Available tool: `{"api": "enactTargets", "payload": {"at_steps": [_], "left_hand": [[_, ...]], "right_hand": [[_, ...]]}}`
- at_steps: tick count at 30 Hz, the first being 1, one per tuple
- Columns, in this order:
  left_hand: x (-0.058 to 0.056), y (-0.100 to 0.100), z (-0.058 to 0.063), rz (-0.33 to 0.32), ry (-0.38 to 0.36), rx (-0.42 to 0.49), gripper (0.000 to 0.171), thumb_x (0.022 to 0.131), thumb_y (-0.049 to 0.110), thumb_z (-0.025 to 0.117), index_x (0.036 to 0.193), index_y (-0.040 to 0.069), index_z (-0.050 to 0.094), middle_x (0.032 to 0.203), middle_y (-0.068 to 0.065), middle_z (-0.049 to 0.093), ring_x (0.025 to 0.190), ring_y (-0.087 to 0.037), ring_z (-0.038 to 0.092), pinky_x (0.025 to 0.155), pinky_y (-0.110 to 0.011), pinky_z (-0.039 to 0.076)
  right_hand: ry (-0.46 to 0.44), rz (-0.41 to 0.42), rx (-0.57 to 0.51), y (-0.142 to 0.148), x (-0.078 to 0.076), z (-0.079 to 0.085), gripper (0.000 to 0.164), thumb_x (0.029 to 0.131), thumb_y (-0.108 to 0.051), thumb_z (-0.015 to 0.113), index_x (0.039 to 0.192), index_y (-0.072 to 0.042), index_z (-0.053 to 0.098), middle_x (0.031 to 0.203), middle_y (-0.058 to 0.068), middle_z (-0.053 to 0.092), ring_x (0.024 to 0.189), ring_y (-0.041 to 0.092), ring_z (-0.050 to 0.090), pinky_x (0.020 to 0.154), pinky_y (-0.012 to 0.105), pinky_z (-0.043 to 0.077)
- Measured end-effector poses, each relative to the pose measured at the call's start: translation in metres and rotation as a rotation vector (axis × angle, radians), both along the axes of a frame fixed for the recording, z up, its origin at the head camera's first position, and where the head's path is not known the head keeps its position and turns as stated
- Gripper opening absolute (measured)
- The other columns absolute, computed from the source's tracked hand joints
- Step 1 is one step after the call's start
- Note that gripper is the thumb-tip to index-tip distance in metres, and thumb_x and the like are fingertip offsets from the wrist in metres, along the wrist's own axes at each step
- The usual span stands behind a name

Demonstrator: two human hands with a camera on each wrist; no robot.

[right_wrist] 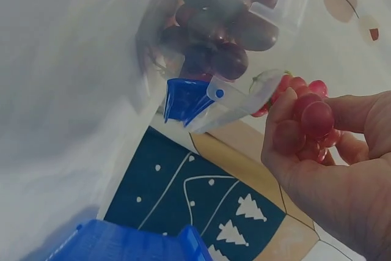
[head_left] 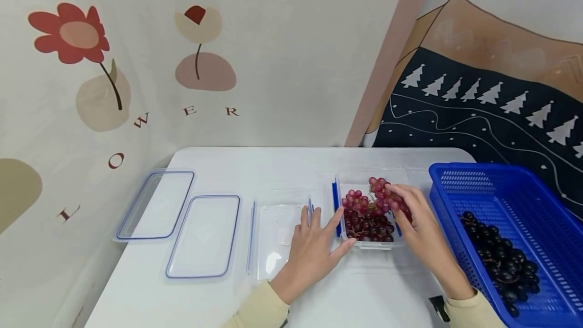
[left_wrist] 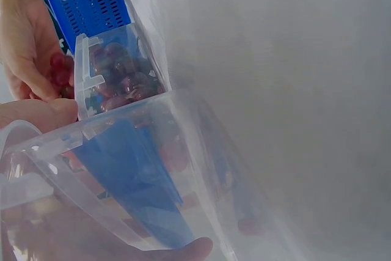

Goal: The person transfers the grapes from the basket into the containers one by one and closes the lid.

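A clear box (head_left: pixel 372 245) with blue side clips holds dark red grapes (head_left: pixel 368 228) in its near half and lighter red ones behind them. My right hand (head_left: pixel 422 234) grips a bunch of red grapes (head_left: pixel 381 188) over the box's right side; the right wrist view shows the grapes (right_wrist: pixel 314 119) between thumb and fingers. Spread fingers of my left hand (head_left: pixel 310 251) reach across an empty clear box (head_left: pixel 255 262), its thumb and index finger at the filled box's left side. The left wrist view shows the boxes partly hiding that hand.
Two clear lids with blue seals, a far one (head_left: pixel 157 206) and a nearer one (head_left: pixel 203 237), lie on the white table (head_left: pixel 136 287) at left. A blue basket (head_left: pixel 537 206) on the right contains a bunch of black grapes (head_left: pixel 503 257). Printed cloth hangs behind.
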State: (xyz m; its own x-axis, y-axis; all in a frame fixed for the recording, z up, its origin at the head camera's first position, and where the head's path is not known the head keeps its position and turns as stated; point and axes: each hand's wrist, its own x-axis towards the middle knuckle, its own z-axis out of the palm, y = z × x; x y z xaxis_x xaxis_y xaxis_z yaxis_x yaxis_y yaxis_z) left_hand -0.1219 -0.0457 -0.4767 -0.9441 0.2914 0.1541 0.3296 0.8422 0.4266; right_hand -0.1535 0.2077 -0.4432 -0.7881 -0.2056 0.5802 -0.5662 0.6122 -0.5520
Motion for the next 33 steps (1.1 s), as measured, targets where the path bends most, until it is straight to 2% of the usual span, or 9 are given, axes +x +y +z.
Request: {"api": "enactTargets", "payload": {"at_steps": [3, 6, 8, 10, 13, 14, 26, 33], "left_hand": [[0.0, 0.0, 0.001, 0.002, 0.003, -0.004, 0.076, 0.107, 0.066, 0.058, 0.17, 0.025, 0.044, 0.157, -0.034, 0.048, 0.15, -0.064, 0.032, 0.104, -0.069, 0.05], [0.001, 0.0, 0.002, 0.002, 0.009, -0.01, 0.076, 0.107, 0.066, 0.058, 0.169, 0.025, 0.045, 0.156, -0.034, 0.048, 0.15, -0.064, 0.033, 0.103, -0.069, 0.051], [0.001, 0.0, 0.002, 0.003, 0.01, -0.016, 0.076, 0.107, 0.066, 0.058, 0.169, 0.025, 0.045, 0.156, -0.034, 0.049, 0.149, -0.064, 0.034, 0.103, -0.068, 0.051], [0.001, 0.0, 0.002, 0.005, 0.008, -0.022, 0.076, 0.107, 0.066, 0.058, 0.17, 0.025, 0.044, 0.157, -0.033, 0.049, 0.15, -0.063, 0.034, 0.103, -0.068, 0.051], [0.001, 0.001, 0.002, 0.005, 0.003, -0.03, 0.076, 0.107, 0.066, 0.057, 0.17, 0.026, 0.044, 0.157, -0.033, 0.048, 0.15, -0.063, 0.034, 0.103, -0.067, 0.051], [0.001, 0.001, 0.002, 0.005, 0.003, -0.032, 0.076, 0.107, 0.066, 0.057, 0.17, 0.026, 0.043, 0.157, -0.033, 0.048, 0.15, -0.063, 0.034, 0.103, -0.067, 0.051], [0.0, 0.001, 0.001, 0.003, 0.008, -0.042, 0.077, 0.107, 0.069, 0.054, 0.17, 0.026, 0.043, 0.156, -0.033, 0.049, 0.149, -0.064, 0.035, 0.102, -0.067, 0.052], [0.0, 0.001, 0.001, -0.001, 0.006, -0.028, 0.077, 0.107, 0.069, 0.053, 0.171, 0.026, 0.042, 0.157, -0.033, 0.048, 0.149, -0.065, 0.033, 0.102, -0.069, 0.051]], "right_hand": [[-0.029, 0.023, -0.003, -0.004, -0.01, 0.001, 0.052, 0.103, 0.015, 0.063, 0.151, -0.005, 0.062, 0.147, 0.021, 0.056, 0.126, 0.035, 0.058, 0.099, 0.009, 0.036], [-0.059, 0.038, 0.021, -0.006, -0.022, 0.0, 0.054, 0.102, 0.017, 0.063, 0.15, -0.007, 0.063, 0.15, 0.021, 0.054, 0.13, 0.038, 0.057, 0.099, 0.012, 0.039], [-0.084, 0.053, 0.048, -0.008, -0.029, -0.001, 0.055, 0.101, 0.019, 0.062, 0.15, -0.008, 0.063, 0.149, 0.021, 0.054, 0.132, 0.039, 0.056, 0.106, 0.022, 0.046], [-0.111, 0.072, 0.064, -0.01, -0.036, -0.003, 0.056, 0.101, 0.02, 0.06, 0.149, -0.008, 0.063, 0.148, 0.021, 0.054, 0.134, 0.041, 0.055, 0.108, 0.041, 0.051], [-0.139, 0.105, 0.071, -0.012, -0.045, -0.007, 0.056, 0.101, 0.021, 0.058, 0.15, -0.006, 0.061, 0.146, 0.022, 0.055, 0.132, 0.042, 0.056, 0.104, 0.065, 0.051], [-0.147, 0.116, 0.068, -0.013, -0.048, -0.008, 0.055, 0.101, 0.021, 0.057, 0.15, -0.006, 0.061, 0.145, 0.022, 0.055, 0.132, 0.042, 0.056, 0.104, 0.067, 0.05], [-0.208, 0.183, 0.143, -0.02, -0.077, -0.021, 0.055, 0.101, 0.024, 0.056, 0.147, -0.005, 0.062, 0.146, 0.022, 0.054, 0.135, 0.044, 0.056, 0.11, 0.066, 0.047], [-0.201, 0.21, 0.225, -0.022, -0.086, -0.024, 0.058, 0.1, 0.024, 0.056, 0.151, -0.003, 0.056, 0.148, 0.023, 0.053, 0.136, 0.046, 0.056, 0.11, 0.067, 0.047]]}}
